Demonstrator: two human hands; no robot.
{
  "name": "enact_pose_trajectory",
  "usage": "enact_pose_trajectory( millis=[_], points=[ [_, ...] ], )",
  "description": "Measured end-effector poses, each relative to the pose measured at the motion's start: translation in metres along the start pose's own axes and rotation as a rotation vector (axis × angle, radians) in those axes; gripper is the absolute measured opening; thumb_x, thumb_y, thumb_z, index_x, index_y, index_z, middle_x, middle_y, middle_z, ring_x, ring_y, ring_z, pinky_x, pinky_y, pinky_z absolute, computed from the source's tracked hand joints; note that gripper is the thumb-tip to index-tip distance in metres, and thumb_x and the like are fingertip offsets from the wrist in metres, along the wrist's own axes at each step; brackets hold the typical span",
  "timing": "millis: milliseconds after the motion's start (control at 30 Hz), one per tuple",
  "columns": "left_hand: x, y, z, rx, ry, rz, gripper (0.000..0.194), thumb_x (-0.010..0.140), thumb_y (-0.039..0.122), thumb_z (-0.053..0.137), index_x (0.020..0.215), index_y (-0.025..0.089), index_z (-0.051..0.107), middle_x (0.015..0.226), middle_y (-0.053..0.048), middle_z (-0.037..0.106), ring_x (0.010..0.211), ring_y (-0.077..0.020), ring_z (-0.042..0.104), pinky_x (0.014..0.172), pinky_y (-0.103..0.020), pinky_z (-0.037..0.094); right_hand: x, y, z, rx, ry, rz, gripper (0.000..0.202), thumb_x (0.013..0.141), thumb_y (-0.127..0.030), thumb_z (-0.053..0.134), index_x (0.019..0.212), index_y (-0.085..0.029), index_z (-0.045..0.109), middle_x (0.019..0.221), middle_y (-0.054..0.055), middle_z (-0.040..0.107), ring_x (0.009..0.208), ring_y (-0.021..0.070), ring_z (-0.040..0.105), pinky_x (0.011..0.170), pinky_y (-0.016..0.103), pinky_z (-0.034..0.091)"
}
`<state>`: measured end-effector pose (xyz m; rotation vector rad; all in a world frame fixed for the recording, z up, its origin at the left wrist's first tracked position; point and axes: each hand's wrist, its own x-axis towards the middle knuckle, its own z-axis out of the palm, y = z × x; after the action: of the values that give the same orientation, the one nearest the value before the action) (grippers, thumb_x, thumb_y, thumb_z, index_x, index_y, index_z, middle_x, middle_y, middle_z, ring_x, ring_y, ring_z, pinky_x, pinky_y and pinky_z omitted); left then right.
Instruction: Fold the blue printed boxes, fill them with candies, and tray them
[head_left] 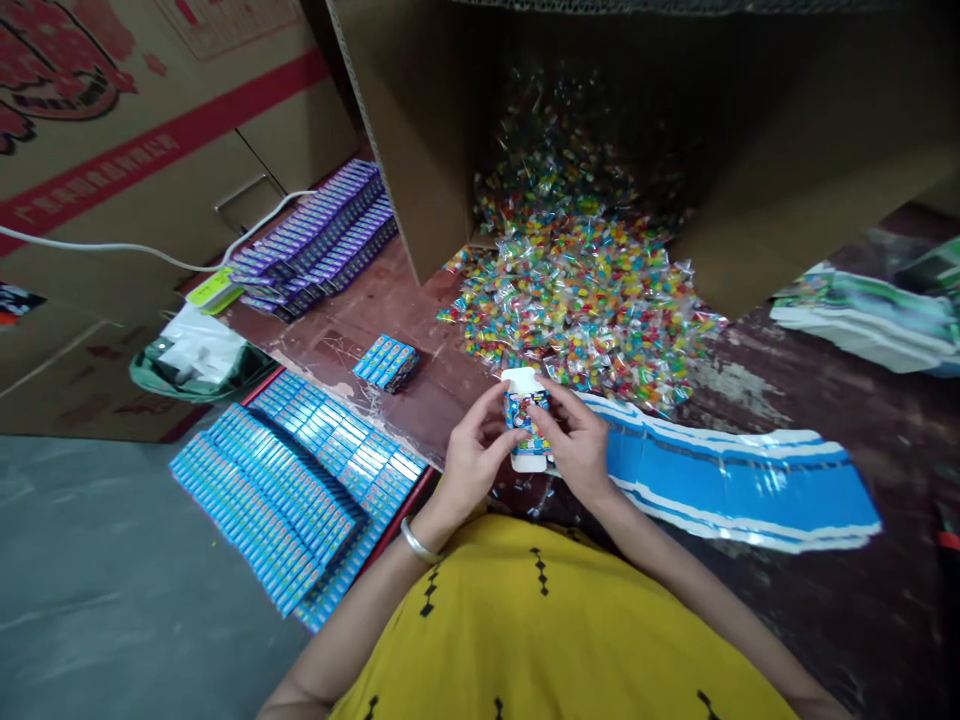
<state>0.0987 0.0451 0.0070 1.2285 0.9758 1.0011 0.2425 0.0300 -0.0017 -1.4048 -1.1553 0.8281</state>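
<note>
Between both hands, just in front of my body, is a small blue printed carton (pixel 528 420) with white flaps out at its top and bottom ends. My left hand (pixel 478 440) grips its left side, thumb across the front. My right hand (pixel 579 440) holds the right side, thumb also on the printed face. Whether anything is inside the carton cannot be seen. Just beyond lies a heap of small clear packets of coloured candy (pixel 577 300), spilling from a large cardboard box (pixel 427 150). To the right, a fanned row of flat blue cartons (pixel 735 480) reaches near my right hand.
Filled blue boxes (pixel 262 500) are stacked in rows at the left; a small group of blue boxes (pixel 386 362) sits on the dark red table (pixel 322 345). Purple boxes (pixel 315 240), a white cable (pixel 266 215) and a green bag (pixel 202 365) stand farther left. Green-white flat cartons (pixel 870 320) lie right.
</note>
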Motion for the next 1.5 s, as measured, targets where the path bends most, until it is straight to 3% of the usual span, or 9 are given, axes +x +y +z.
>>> enact_pose_trajectory(
  millis=[167, 267, 400, 600, 833, 933, 1200, 1300, 1500],
  points=[
    [0.003, 0.001, -0.01, -0.013, -0.131, -0.047, 0.038, 0.08, 0.031, 0.071, 0.114, 0.021, 0.059, 0.101, -0.004, 0.063, 0.081, -0.0141, 0.061, 0.072, -0.024, 0.05, 0.001, 0.0, -0.005, -0.109, -0.025, -0.097, 0.015, 0.09, -0.036, 0.058, 0.095, -0.025, 0.067, 0.09, 0.003, 0.068, 0.083, 0.0197, 0.062, 0.078, 0.034, 0.05],
    [0.003, 0.0, -0.012, -0.051, -0.175, -0.082, 0.035, 0.081, 0.031, 0.07, 0.112, 0.019, 0.059, 0.103, -0.005, 0.064, 0.088, -0.0164, 0.062, 0.078, -0.026, 0.05, 0.006, -0.002, -0.011, -0.183, -0.048, -0.167, 0.015, 0.09, -0.034, 0.057, 0.08, -0.023, 0.061, 0.087, 0.004, 0.065, 0.082, 0.0196, 0.062, 0.077, 0.034, 0.05],
    [0.001, 0.0, -0.01, -0.064, -0.175, -0.105, 0.034, 0.084, 0.031, 0.066, 0.115, 0.019, 0.059, 0.102, -0.006, 0.064, 0.085, -0.0159, 0.061, 0.078, -0.026, 0.049, 0.011, -0.003, -0.014, -0.172, -0.1, -0.222, 0.019, 0.089, -0.033, 0.059, 0.073, -0.023, 0.059, 0.1, 0.007, 0.066, 0.096, 0.0223, 0.063, 0.084, 0.036, 0.05],
    [-0.001, 0.005, -0.006, -0.11, -0.102, -0.051, 0.028, 0.084, 0.028, 0.066, 0.109, 0.02, 0.055, 0.104, -0.005, 0.061, 0.091, -0.0152, 0.061, 0.081, -0.025, 0.048, 0.015, -0.003, -0.009, 0.1, -0.066, -0.006, 0.022, 0.08, -0.038, 0.07, 0.088, -0.025, 0.054, 0.087, 0.003, 0.066, 0.085, 0.0203, 0.066, 0.075, 0.033, 0.054],
    [0.0, 0.001, -0.009, -0.16, -0.043, -0.055, 0.031, 0.079, 0.025, 0.072, 0.095, 0.02, 0.046, 0.085, 0.003, 0.054, 0.07, -0.0079, 0.056, 0.065, -0.019, 0.045, 0.022, -0.012, -0.014, 0.154, -0.288, 0.067, 0.02, 0.076, -0.037, 0.074, 0.076, -0.022, 0.06, 0.08, 0.001, 0.066, 0.074, 0.0167, 0.061, 0.07, 0.031, 0.05],
    [-0.001, 0.002, -0.009, -0.101, -0.026, -0.023, 0.028, 0.081, 0.024, 0.07, 0.098, 0.02, 0.047, 0.089, 0.001, 0.056, 0.076, -0.0094, 0.058, 0.07, -0.02, 0.047, 0.027, -0.013, -0.017, 0.136, -0.319, 0.161, 0.021, 0.073, -0.036, 0.077, 0.079, -0.021, 0.065, 0.08, 0.002, 0.068, 0.074, 0.0169, 0.062, 0.068, 0.03, 0.05],
    [-0.006, 0.009, -0.008, -0.046, -0.085, -0.028, 0.036, 0.083, 0.021, 0.066, 0.115, 0.022, 0.049, 0.11, -0.006, 0.062, 0.101, -0.0173, 0.063, 0.087, -0.03, 0.053, 0.044, -0.008, -0.021, 0.201, -0.386, 0.306, 0.027, 0.067, -0.038, 0.081, 0.064, -0.018, 0.063, 0.064, -0.002, 0.062, 0.059, 0.0115, 0.053, 0.058, 0.026, 0.043],
    [-0.006, 0.01, -0.009, -0.031, -0.099, -0.038, 0.042, 0.083, 0.021, 0.067, 0.122, 0.021, 0.051, 0.115, -0.008, 0.062, 0.104, -0.0186, 0.062, 0.088, -0.03, 0.052, 0.042, -0.009, -0.02, 0.145, -0.381, 0.264, 0.026, 0.069, -0.038, 0.079, 0.064, -0.018, 0.063, 0.063, -0.003, 0.061, 0.057, 0.0113, 0.052, 0.056, 0.025, 0.041],
    [-0.006, 0.004, -0.011, -0.028, -0.09, -0.068, 0.037, 0.084, 0.023, 0.065, 0.121, 0.02, 0.061, 0.116, -0.007, 0.066, 0.103, -0.0193, 0.063, 0.089, -0.029, 0.051, 0.031, -0.017, -0.021, -0.017, -0.357, -0.018, 0.022, 0.083, -0.031, 0.068, 0.066, -0.019, 0.062, 0.068, -0.001, 0.06, 0.065, 0.0133, 0.054, 0.063, 0.028, 0.042]
  ],
)
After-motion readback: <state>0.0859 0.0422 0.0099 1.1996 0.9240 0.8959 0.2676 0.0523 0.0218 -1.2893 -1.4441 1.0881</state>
